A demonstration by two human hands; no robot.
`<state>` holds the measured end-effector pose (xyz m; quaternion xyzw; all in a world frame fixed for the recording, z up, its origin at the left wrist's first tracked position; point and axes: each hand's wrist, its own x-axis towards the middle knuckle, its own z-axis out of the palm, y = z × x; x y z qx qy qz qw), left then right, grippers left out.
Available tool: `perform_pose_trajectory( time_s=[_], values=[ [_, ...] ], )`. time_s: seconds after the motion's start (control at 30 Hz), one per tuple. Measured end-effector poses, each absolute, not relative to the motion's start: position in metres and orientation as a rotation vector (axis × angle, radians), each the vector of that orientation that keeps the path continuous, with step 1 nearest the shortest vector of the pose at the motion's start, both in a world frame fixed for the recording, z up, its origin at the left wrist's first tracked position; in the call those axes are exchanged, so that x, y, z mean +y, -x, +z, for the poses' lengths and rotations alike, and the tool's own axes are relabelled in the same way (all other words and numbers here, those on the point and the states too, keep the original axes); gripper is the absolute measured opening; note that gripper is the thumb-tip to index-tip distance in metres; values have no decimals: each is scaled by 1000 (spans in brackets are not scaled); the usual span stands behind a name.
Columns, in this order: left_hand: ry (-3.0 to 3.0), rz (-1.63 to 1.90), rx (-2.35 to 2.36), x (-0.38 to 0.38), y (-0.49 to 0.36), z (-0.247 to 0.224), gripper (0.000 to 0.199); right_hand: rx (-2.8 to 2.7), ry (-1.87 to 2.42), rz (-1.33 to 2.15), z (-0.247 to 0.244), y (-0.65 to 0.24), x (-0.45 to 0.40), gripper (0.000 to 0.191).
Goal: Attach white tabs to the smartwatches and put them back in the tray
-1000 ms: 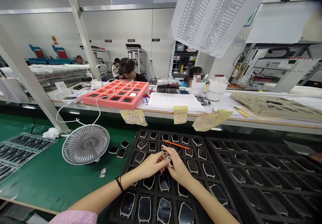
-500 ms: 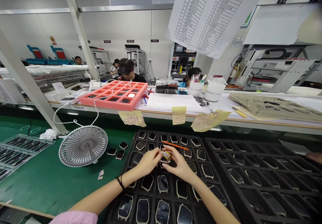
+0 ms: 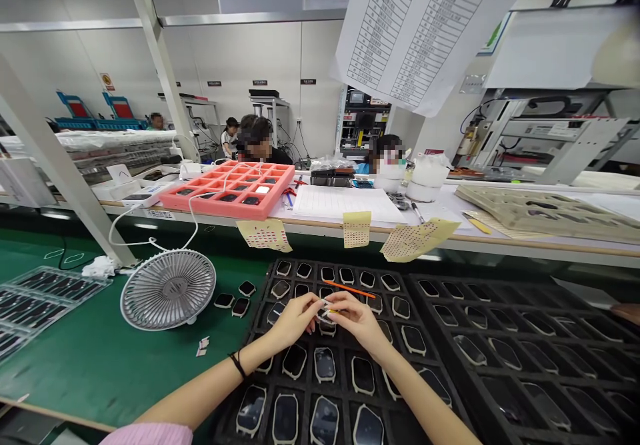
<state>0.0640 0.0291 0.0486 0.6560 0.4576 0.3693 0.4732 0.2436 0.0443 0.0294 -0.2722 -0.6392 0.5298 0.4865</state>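
Note:
Above the black foam tray (image 3: 345, 362), my left hand (image 3: 300, 317) is closed in a pinch on a small light-rimmed watch case (image 3: 325, 317). My right hand (image 3: 359, 320) meets it from the other side, fingers pressed together on a small battery with yellow tape (image 3: 333, 311), mostly hidden by the fingertips. How the battery sits against the case cannot be made out. Just beyond the hands, an orange stick (image 3: 350, 290) lies slantwise across the tray. Watch cases with dark screens (image 3: 325, 365) fill many of the tray's slots around my hands.
Right of this tray stands a second black tray (image 3: 453, 358) with more watches. On the left are a grey fan (image 3: 169, 290), several loose watch pieces (image 3: 241, 307) and clear trays (image 3: 47, 292). A shelf holds a pink foam tray (image 3: 230, 212); co-workers sit behind it.
My right fingers have closed in toward the left hand and curled over the battery, which showed plainly before. The view has shifted slightly.

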Motion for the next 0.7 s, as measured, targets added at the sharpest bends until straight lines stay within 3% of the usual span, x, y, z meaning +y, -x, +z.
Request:
perform_pose_trajectory(
  time_s=[0.17, 0.37, 0.7],
  values=[
    [-1574, 922, 1089, 27, -65, 49, 38, -1563, 703, 1290, 27, -240, 43, 21],
    [-1514, 941, 1088, 29, -66, 43, 40, -1299, 844, 1606, 23, -236, 45, 49],
    [-1536, 863, 937, 24, -61, 49, 46, -1248, 883, 1668, 32, -236, 40, 50]
  ],
)
